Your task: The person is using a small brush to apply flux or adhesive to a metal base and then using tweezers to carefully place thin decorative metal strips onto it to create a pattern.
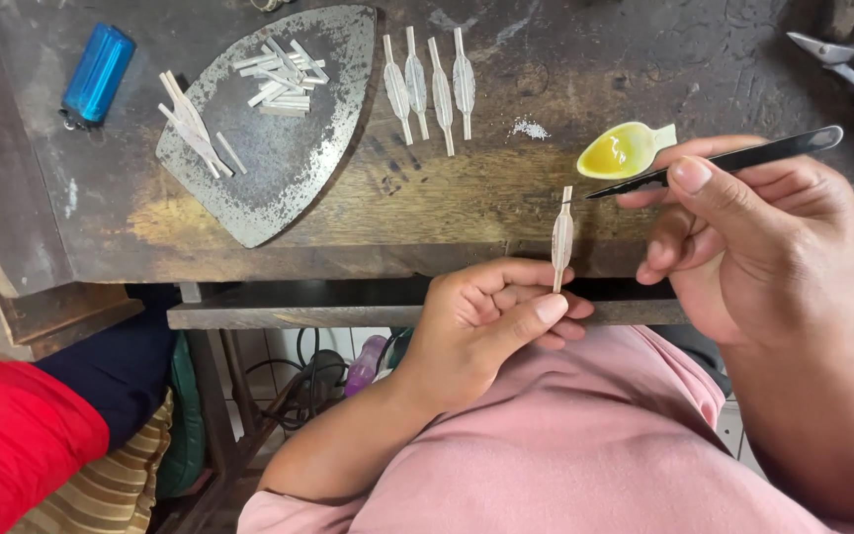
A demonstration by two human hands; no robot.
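My left hand (481, 321) pinching a leaf-shaped metal strip (562, 238) upright at the near bench edge, long axis near-to-far, my right hand (753, 242) gripping tweezers (719, 161), tips pointing left at it

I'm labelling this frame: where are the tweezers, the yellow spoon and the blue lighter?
Tweezers (733, 158), head view, middle of the dark shaft above the right thumb.
Yellow spoon (620, 153), head view, centre of its bowl.
Blue lighter (98, 71), head view, middle of its body.

— What's in the hands?
— The left hand (486, 316) pinches a leaf-shaped metal piece (562, 237) upright at the workbench (447, 213) front edge; the right hand (753, 237) holds tweezers (719, 160) to it.
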